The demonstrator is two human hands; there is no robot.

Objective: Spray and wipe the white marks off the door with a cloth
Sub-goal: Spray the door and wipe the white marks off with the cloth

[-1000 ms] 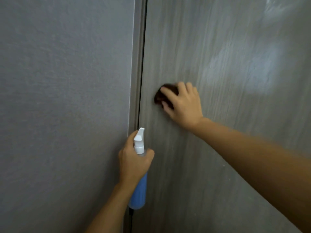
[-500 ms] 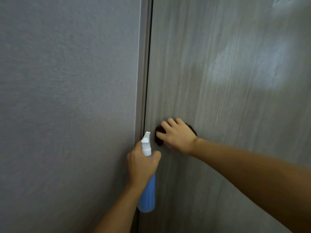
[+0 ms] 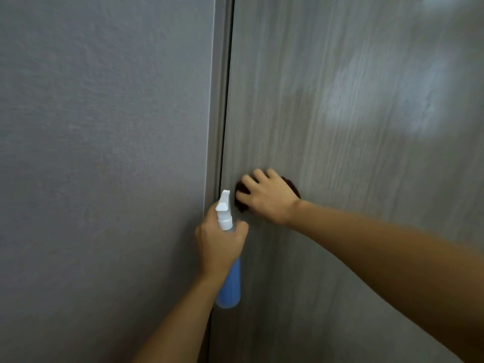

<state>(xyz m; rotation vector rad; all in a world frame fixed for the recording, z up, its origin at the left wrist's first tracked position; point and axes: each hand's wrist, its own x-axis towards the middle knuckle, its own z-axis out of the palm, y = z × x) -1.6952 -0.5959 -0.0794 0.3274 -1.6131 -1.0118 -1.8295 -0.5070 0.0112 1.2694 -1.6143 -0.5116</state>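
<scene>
The grey wood-grain door (image 3: 327, 61) fills the right half of the head view. My right hand (image 3: 267, 197) lies spread on a dark brown cloth (image 3: 293, 189) and presses it against the door close to its left edge. Most of the cloth is hidden under the hand. My left hand (image 3: 220, 242) grips a blue spray bottle (image 3: 230, 286) upright just below and left of the cloth; its white nozzle (image 3: 224, 205) points up. Pale whitish patches (image 3: 379, 106) show on the door up and to the right; they are blurred.
A plain grey wall (image 3: 104, 153) takes up the left half. A narrow grey frame strip (image 3: 218, 100) and a dark gap separate it from the door. No handle or floor is in view.
My right hand slid the cloth down the door, from well above the bottle to just beside its nozzle. My left hand kept its grip on the bottle.
</scene>
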